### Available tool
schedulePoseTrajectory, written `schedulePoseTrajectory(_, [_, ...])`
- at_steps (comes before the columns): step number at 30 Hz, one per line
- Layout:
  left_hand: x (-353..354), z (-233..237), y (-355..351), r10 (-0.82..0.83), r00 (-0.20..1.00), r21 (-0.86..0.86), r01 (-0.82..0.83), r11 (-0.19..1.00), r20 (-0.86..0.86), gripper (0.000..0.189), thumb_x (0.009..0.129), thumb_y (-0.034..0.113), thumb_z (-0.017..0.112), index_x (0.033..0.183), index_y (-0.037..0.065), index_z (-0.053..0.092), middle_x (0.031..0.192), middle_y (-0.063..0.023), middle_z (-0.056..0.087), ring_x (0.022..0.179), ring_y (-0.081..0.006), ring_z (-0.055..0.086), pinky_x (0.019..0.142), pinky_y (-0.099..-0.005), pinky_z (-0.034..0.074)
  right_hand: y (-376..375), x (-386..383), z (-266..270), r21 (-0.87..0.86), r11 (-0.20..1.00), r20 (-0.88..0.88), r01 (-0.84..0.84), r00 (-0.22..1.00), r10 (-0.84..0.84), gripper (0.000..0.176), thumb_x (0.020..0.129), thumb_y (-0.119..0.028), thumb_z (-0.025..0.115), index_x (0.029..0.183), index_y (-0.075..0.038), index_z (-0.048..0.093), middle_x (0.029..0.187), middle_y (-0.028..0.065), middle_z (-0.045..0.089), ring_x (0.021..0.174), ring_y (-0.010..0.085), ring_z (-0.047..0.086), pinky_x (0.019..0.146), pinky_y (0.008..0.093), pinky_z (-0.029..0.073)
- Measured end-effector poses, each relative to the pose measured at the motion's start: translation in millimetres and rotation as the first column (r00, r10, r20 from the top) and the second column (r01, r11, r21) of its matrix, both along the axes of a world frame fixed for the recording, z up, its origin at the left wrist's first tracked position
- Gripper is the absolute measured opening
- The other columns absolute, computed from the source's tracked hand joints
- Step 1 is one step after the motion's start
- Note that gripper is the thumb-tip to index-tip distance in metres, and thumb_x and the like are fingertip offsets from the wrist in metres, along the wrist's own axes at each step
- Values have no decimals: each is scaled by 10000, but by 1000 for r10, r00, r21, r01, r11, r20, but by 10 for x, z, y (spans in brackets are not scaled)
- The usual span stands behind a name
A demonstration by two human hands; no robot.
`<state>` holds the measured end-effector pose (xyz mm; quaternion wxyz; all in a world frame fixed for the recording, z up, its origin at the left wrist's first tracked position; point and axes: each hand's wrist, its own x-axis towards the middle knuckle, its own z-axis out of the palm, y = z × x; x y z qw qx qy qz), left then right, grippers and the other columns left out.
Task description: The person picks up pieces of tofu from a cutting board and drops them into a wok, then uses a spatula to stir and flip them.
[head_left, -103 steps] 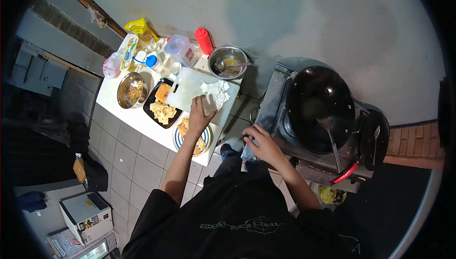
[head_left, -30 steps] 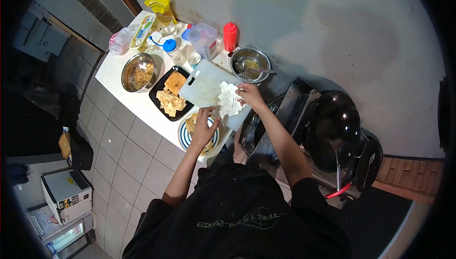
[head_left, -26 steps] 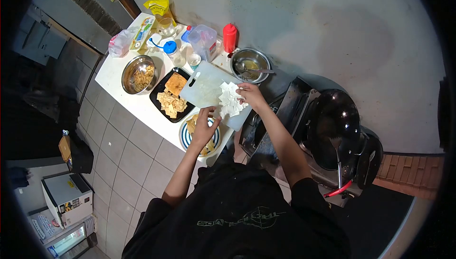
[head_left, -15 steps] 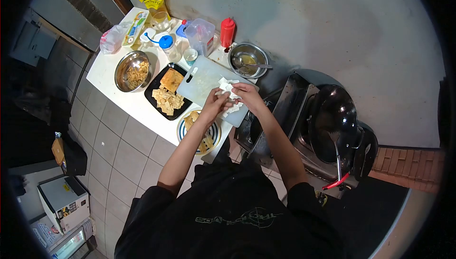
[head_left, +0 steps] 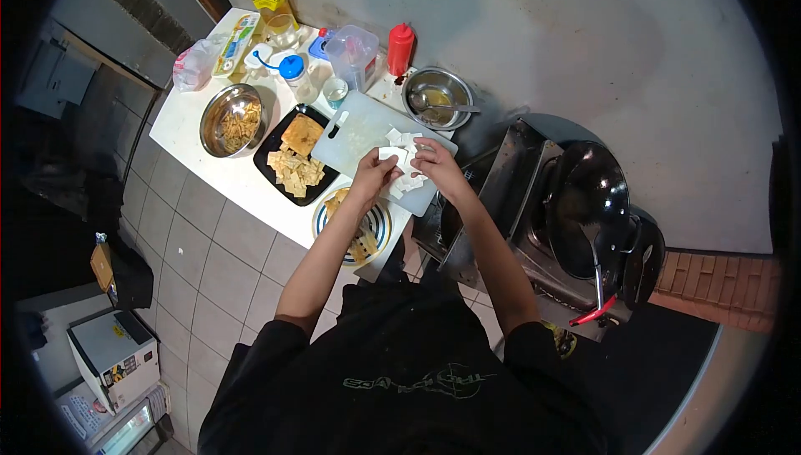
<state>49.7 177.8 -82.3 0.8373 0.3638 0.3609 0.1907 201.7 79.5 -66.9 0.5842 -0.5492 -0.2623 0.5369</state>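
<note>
My left hand (head_left: 375, 179) pinches a flat white square piece (head_left: 391, 154) between thumb and fingers. Curled around the right side of the white pieces, my right hand (head_left: 440, 169) grips at their edge; its fingertips are partly hidden. More thin white pieces (head_left: 407, 181) lie loosely heaped under both hands on the white cutting board (head_left: 357, 139). What these pieces are made of I cannot make out. Left of the board is a black tray (head_left: 269, 159) with a golden-brown block (head_left: 301, 134) and cut pale yellow pieces (head_left: 298, 173).
A striped plate (head_left: 385, 230) with food sits at the near table edge. Behind the board stand a metal bowl with a spoon (head_left: 442, 88), a red squeeze bottle (head_left: 400, 48) and a plastic container (head_left: 354, 53). Another metal bowl (head_left: 219, 144) is far left. A wok (head_left: 584, 204) rests on the right.
The white square piece in my left hand now shows flat and apart from the heap. My hands have spread slightly, the left one shifting a little to the left.
</note>
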Motion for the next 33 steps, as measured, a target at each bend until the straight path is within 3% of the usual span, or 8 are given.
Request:
schedulePoseTrajectory(3, [-6, 29, -17, -14, 999, 9, 14, 1000, 34, 146, 944, 107, 633, 1058, 36, 576, 832, -28, 629, 709, -89, 609, 623, -204, 510, 30, 8, -31, -87, 995, 15, 38, 999, -37, 403, 920, -1, 604, 1306, -24, 491, 1037, 88, 640, 903, 140, 608, 805, 283, 537])
schedulePoseTrajectory(5, [15, 42, -20, -71, 996, 8, 71, 997, -61, 191, 948, 103, 621, 1111, 31, 554, 879, -45, 617, 704, -125, 616, 775, -291, 570, 61, 11, -66, -74, 997, 93, 28, 995, -21, 316, 923, -28, 615, 1232, -20, 545, 1016, 66, 649, 886, 118, 605, 750, 253, 514])
schedulePoseTrajectory(11, [156, 165, -83, -3, 1000, -42, 3, 999, -11, 225, 940, 99, 630, 1131, 31, 532, 902, -62, 619, 707, -154, 634, 747, -283, 582, 84, 0, 11, -100, 984, 219, 148, 968, -124, 116, 926, -120, 654, 1005, -37, 637, 895, 1, 652, 751, 59, 544, 606, 205, 393])
schedulePoseTrajectory(15, [145, 168, -97, -27, 999, -51, 29, 998, 28, 233, 936, 94, 633, 1137, 36, 530, 947, -68, 622, 759, -160, 636, 741, -285, 580, 49, 23, 92, -89, 978, 157, 189, 972, -173, 111, 924, -128, 661, 988, -40, 644, 868, -9, 644, 693, 52, 508, 585, 210, 379])
schedulePoseTrajectory(21, [156, 401, -241, 15, 999, -125, -9, 992, 40, 256, 926, 87, 651, 1151, 57, 531, 1022, -57, 621, 840, -147, 627, 705, -271, 555, -9, 82, -35, -4, 979, 117, 205, 972, -203, 121, 932, -130, 646, 996, -28, 640, 933, 19, 656, 813, 85, 608, 702, 223, 489])
schedulePoseTrajectory(24, [198, 464, -308, -24, 1000, 44, 25, 999, -16, 274, 919, 80, 662, 1160, 70, 532, 1027, -46, 625, 822, -132, 619, 684, -263, 539, -100, 63, 203, -19, 970, 45, 241, 970, -240, 135, 905, -110, 666, 949, 17, 654, 855, 37, 671, 801, 91, 607, 688, 240, 479])
schedulePoseTrajectory(26, [235, 485, -339, 1, 1000, 75, 0, 997, -8, 284, 919, 73, 662, 1172, 75, 532, 1034, -36, 629, 807, -123, 614, 679, -256, 527, -153, 125, 308, -82, 979, 72, 189, 980, -183, 139, 939, -119, 632, 1017, -5, 633, 983, 52, 660, 908, 118, 630, 770, 260, 522])
schedulePoseTrajectory(33, [339, 571, -545, 48, 979, -97, -29, 995, 196, 248, 931, 29, 633, 1157, 76, 542, 1019, -27, 631, 845, -117, 631, 729, -253, 556, -424, 276, 786, -62, 960, 26, 271, 962, -270, 164, 944, -105, 617, 1052, 18, 634, 988, 124, 685, 880, 195, 686, 776, 303, 556])
